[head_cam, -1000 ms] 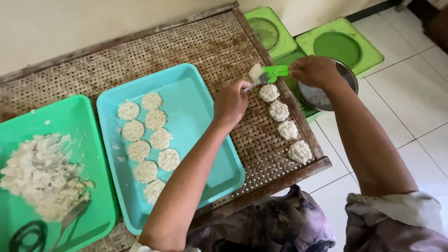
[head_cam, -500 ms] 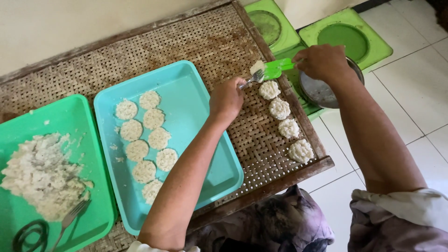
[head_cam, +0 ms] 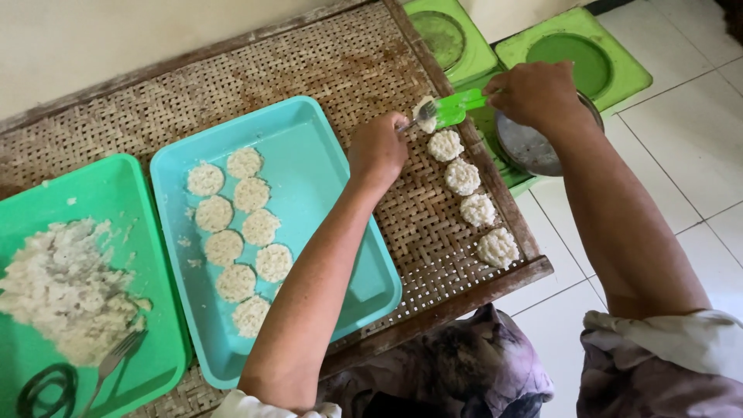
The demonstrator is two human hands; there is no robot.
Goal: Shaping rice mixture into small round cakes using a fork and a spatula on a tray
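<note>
Left hand point(head_cam: 378, 149) pinches a fork point(head_cam: 422, 116); right hand point(head_cam: 534, 93) grips a green mould point(head_cam: 457, 108) at the woven tray's point(head_cam: 325, 70) right edge. Rice patty point(head_cam: 424, 116) may crumble if scraped roughly.

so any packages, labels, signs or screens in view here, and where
None in view: no package, label, sign or screen.
What is there instead: a teal tray of round white patties on the woven mat, a green tray of white mash at the left, and green lids on the floor at top right.
</note>
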